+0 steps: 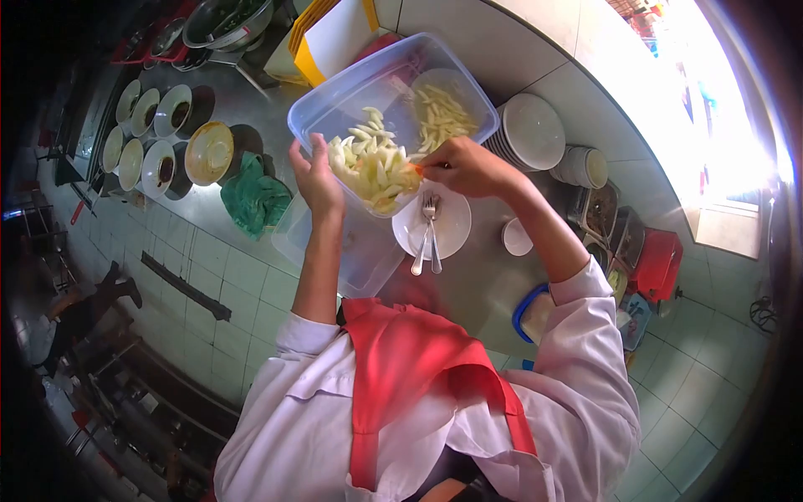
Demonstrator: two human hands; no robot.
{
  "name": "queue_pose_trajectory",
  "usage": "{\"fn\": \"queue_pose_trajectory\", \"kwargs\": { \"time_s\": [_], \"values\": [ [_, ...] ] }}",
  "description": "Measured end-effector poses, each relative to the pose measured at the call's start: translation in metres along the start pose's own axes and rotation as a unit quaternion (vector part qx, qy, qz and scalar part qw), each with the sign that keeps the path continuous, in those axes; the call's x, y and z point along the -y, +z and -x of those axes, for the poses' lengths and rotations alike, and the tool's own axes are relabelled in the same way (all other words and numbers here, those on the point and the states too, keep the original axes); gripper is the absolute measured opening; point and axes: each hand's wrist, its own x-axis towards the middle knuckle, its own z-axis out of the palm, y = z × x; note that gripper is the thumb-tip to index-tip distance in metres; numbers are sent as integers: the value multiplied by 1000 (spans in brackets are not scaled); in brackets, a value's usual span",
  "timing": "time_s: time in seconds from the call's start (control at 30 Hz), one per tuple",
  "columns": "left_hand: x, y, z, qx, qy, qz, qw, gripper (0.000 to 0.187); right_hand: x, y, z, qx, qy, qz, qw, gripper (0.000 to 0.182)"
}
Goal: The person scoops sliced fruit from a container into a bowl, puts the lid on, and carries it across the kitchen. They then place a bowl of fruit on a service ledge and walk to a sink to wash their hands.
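Note:
A clear bluish plastic container (393, 48) is tilted toward me above the steel counter. Pale, peeled strips or wedges of vegetable (376, 171) are heaped at its near end, and another pile (443, 117) lies in its far right part. My left hand (320, 180) grips the container's near left side, thumb up along the wall. At the near right corner my right hand (473, 167) is closed, with something small and orange at its fingertips that I cannot make out. Just below the container, a white plate (456, 222) carries a fork (429, 222) and a second utensil.
Several sauce-stained bowls (174, 109) and a green plastic bag (251, 197) are to the left. Stacked white plates (535, 130), bowls (590, 167) and a small cup (516, 237) stand right. A clear lid or tray (360, 259) lies near my left forearm.

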Motion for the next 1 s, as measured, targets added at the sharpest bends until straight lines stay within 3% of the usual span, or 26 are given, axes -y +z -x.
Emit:
{"fn": "queue_pose_trajectory", "kwargs": {
  "time_s": [0.1, 0.5, 0.57, 0.67, 0.73, 0.77, 0.9, 1.0],
  "values": [
    [-4, -2, -4, 12, -10, 36, 999, 63, -9, -25, -4, -15, -38, 39, 998, 23],
    [-22, -5, -15, -5, -30, 64, 997, 69, -68, -110, -9, -82, 20, -130, 988, 30],
    [-22, -9, -17, -40, -40, 69, 996, 69, -76, -123, -3, -112, 40, -126, 985, 30],
    [-27, -14, -19, -51, -31, 36, 998, 77, -79, -138, 2, -127, 99, -32, 986, 30],
    [-29, -17, -19, -55, -18, 37, 998, 86, -82, -135, 1, -209, 131, 103, 964, 27],
    [-27, -18, -20, -52, -19, 37, 998, 86, -85, -132, -3, -211, 133, 103, 963, 27],
    [-28, -18, -18, -68, -4, 35, 997, 86, -97, -94, -25, -154, 236, 313, 907, 22],
    [-37, -14, -12, -57, 6, 51, 997, 83, -91, -81, -28, -139, 220, 335, 906, 20]
  ]
}}
